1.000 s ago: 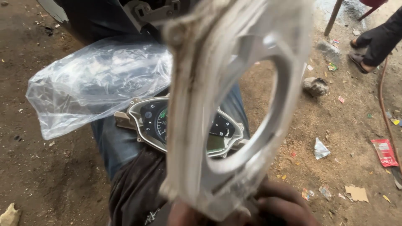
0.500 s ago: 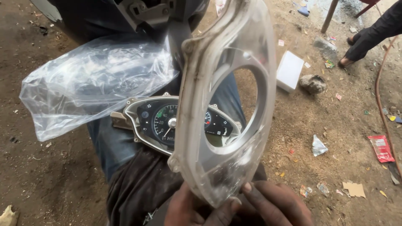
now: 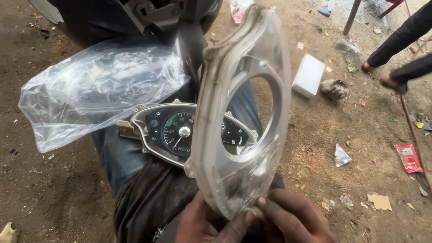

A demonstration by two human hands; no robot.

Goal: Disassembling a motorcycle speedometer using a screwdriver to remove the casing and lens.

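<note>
A dusty clear plastic instrument cover (image 3: 238,117) with a silver inner ring stands upright in front of me. My left hand (image 3: 204,225) and my right hand (image 3: 292,218) both grip its lower edge at the bottom of the view. Behind it, a black speedometer cluster (image 3: 180,132) with a round dial rests on my lap, partly hidden by the cover.
A crumpled clear plastic bag (image 3: 94,90) lies across my left knee. Black scooter bodywork (image 3: 148,18) is ahead. On the dirt ground lie a white box (image 3: 308,75), a stone (image 3: 335,89) and scattered litter. Another person's legs (image 3: 405,49) are at the upper right.
The cover has moved farther from the camera and turned more upright, so more of the speedometer shows behind it. Both hands have come further into view.
</note>
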